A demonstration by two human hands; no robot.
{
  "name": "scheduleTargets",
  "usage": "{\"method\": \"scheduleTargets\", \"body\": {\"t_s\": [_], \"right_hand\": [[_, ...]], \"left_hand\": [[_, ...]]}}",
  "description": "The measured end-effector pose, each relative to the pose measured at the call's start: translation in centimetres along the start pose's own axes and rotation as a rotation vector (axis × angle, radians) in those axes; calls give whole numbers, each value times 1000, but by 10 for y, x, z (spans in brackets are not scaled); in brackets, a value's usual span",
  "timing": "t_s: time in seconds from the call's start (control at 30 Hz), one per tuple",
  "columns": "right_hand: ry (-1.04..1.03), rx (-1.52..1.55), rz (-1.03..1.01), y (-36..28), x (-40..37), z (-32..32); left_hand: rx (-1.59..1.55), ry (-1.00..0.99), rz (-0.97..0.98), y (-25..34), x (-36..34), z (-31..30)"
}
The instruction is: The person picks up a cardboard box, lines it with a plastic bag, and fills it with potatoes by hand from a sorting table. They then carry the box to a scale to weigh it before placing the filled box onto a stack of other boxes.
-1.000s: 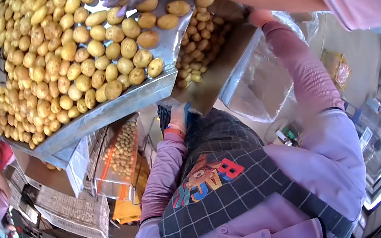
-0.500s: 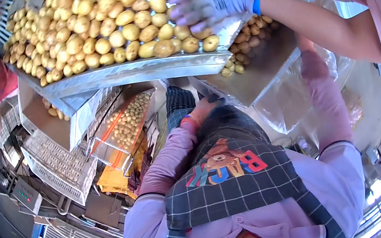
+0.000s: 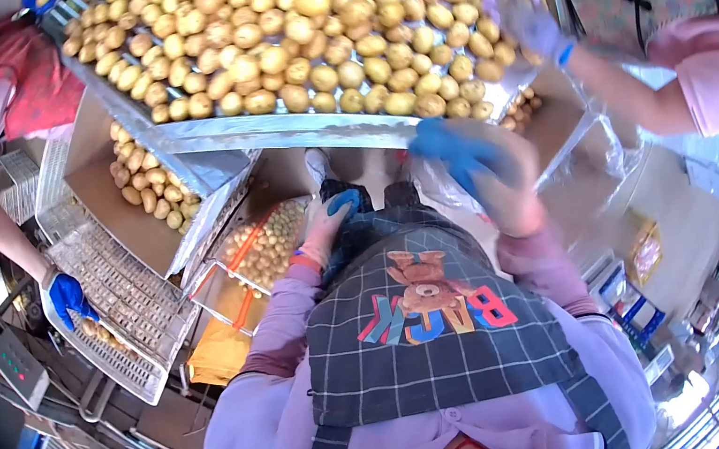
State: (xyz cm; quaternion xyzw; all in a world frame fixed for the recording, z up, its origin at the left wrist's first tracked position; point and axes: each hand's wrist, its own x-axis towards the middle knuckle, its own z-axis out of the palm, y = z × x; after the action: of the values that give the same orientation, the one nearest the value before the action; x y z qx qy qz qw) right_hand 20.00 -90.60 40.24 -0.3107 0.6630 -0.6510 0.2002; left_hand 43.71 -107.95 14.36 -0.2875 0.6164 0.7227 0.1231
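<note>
My left hand [image 3: 328, 222], in a pale glove with blue on the fingers, rests by the dark checked apron near my thigh. Its fingers lie loosely extended, and I see nothing held. My right hand [image 3: 488, 167], in a blue-coated glove, is raised near the front edge of the metal table [image 3: 287, 132]. It is smeared by motion, so its fingers and any small thing in them cannot be made out. A thick layer of potatoes [image 3: 279, 29] covers the table just beyond.
A co-worker's gloved hand [image 3: 531, 25] is over the potatoes at right. Another person's blue-gloved hand [image 3: 67, 297] is at a white crate [image 3: 133, 319]. A box [image 3: 120, 184] and an orange-edged bag [image 3: 272, 239] with potatoes stand at left; clear plastic [image 3: 588, 143] hangs at right.
The view has shifted. My right hand has come up towards the table edge. The right co-worker's hand has moved right across the potatoes; the left person's hand is now at the crate.
</note>
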Motion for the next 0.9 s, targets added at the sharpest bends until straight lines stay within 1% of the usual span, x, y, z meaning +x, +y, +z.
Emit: {"method": "scheduleTargets", "body": {"t_s": [0.03,0.07,0.1,0.13,0.17,0.2,0.23,0.27,0.3,0.33,0.37,0.4,0.43,0.5,0.53,0.6,0.63,0.67,0.7,0.73,0.77,0.83,0.9], "right_hand": [[-185,14,-107,-36,16,3],[-365,29,-205,-72,29,9],[-499,44,-274,-101,38,14],[-612,63,-315,-123,40,25],[-696,84,-345,-139,40,39],[-744,108,-365,-147,37,55],[-777,141,-383,-150,37,72],[-790,164,-391,-150,36,89],[-797,185,-394,-144,34,107],[-815,217,-409,-140,36,126],[-823,236,-410,-133,35,145],[-822,251,-400,-125,34,162],[-824,258,-390,-115,35,178],[-810,239,-352,-96,35,204],[-779,213,-320,-85,37,213],[-670,167,-253,-70,54,218],[-599,149,-191,-67,59,217],[-551,156,-200,-71,73,210],[-546,171,-212,-83,82,206],[-583,210,-297,-96,91,197],[-662,267,-370,-115,93,194],[-781,357,-466,-139,91,186],[-849,433,-518,-154,78,183]], "left_hand": [[-72,-90,-1,-1,-1,-14],[-259,-37,-55,48,-15,-15],[-272,-20,-49,54,-18,-27],[-245,-51,-76,57,-17,-43],[-211,-88,-109,57,-17,-58],[-206,-83,-116,51,-15,-70],[-101,-119,-77,41,-9,-80],[4,-153,-34,46,-7,-85],[87,-144,-9,49,-9,-89],[135,-102,-119,84,-21,-86],[93,-179,73,60,-7,-94],[129,-155,88,36,-1,-98],[169,-124,111,38,0,-102],[158,-165,44,82,-15,-113],[221,-156,137,80,-14,-120],[298,-120,288,79,-14,-128],[268,-106,272,78,-18,-131],[170,-121,195,88,-26,-134],[90,-145,143,95,-25,-137],[85,-167,210,88,-23,-141],[210,-9,321,66,-18,-138],[-33,-26,278,56,-17,-137],[-76,-67,215,81,-31,-135]]}}
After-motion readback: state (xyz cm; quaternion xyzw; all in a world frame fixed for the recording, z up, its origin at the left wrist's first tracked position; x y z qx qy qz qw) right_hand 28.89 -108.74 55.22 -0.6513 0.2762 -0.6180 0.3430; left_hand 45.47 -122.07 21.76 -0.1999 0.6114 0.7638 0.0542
